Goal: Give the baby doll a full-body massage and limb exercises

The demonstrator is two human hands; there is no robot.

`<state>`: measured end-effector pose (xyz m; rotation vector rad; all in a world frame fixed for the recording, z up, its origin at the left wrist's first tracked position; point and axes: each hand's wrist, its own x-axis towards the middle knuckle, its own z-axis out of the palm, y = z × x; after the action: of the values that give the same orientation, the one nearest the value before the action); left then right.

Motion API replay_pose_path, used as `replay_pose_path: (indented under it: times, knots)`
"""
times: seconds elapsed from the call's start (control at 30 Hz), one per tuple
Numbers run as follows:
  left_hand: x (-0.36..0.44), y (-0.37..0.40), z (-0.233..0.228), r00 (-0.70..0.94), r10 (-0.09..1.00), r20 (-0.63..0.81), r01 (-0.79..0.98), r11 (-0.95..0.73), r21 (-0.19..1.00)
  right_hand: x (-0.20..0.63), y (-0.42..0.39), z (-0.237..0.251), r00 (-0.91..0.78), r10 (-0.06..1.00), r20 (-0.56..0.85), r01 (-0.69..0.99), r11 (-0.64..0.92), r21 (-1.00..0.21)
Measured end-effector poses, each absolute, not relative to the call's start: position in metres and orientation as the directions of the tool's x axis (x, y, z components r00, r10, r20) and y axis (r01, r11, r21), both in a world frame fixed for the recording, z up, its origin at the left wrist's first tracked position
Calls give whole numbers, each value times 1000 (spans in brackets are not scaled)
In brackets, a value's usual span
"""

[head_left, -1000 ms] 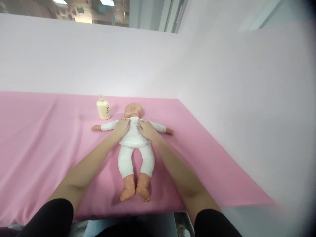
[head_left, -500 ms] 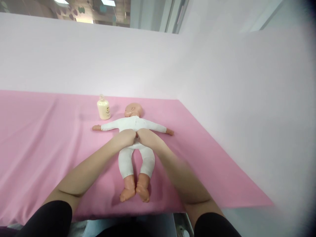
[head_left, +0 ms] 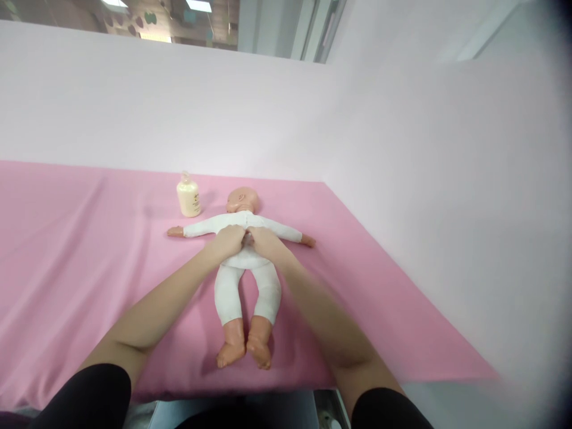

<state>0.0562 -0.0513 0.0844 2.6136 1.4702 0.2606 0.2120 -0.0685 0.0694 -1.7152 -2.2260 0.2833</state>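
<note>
On the pink tabletop, a doll lies face up; left hand and right hand rest flat together on its chest, legs untouched. A lotion bottle stands nearby.

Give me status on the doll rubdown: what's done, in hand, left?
Done: the baby doll lies face up, clothed in white, arms spread, on the pink sheet. In hand: left hand and right hand rest side by side on its chest. Left, judging by contact: the legs and arms are untouched now, and the lotion bottle stands apart beside the head.
</note>
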Motion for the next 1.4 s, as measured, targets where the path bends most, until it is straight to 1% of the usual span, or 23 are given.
replay_pose_path:
  times: [0.07,0.13,0.2,0.27,0.33,0.4,0.5,0.6,0.7,0.77,0.83,0.93,1.0,1.07,1.13,1.33,1.4]
  knots:
    - [57,-51,89,532,843,73,831,-537,147,211,-67,72,-237,964,121,918,263,-298]
    - [57,-50,90,545,835,70,826,-550,122,212,-63,72,-257,957,131,918,285,-275]
    - [57,-46,87,551,831,77,821,-557,129,215,-58,69,-278,951,139,913,306,-270]
    - [57,-42,81,535,837,113,822,-546,160,219,-53,64,-292,944,151,905,324,-276]
    - [58,-37,73,477,864,161,841,-502,205,221,-47,57,-279,942,188,894,326,-307]
    - [59,-32,66,420,887,194,856,-458,241,223,-42,49,-222,946,235,882,298,-364]
    - [60,-26,57,411,884,223,843,-461,276,222,-37,40,-143,953,268,870,250,-426]
    - [59,-22,51,424,865,269,831,-490,265,220,-36,33,-137,942,306,881,257,-397]
    - [58,-18,43,410,838,359,830,-506,234,220,-38,29,-99,933,346,901,232,-366]
    - [56,-15,36,395,819,415,813,-522,257,222,-37,25,-92,935,342,889,232,-395]
    - [54,-10,29,376,816,440,785,-532,317,226,-32,20,-112,942,318,856,253,-450]
    - [51,-3,22,343,836,428,766,-513,387,238,-21,12,-113,951,287,816,253,-519]
    - [48,1,20,308,860,406,789,-470,397,247,-14,8,-99,955,281,808,242,-538]
    - [44,3,20,262,890,373,828,-406,387,255,-9,5,-77,959,272,825,214,-524]
    - [36,6,22,217,920,325,872,-333,360,261,-8,5,-62,963,262,857,186,-480]
    - [6,16,34,138,972,190,974,-168,155,279,-16,10,28,974,224,954,41,-297]
    - [-3,20,37,96,982,162,984,-118,133,287,-20,13,82,972,222,968,-25,-248]
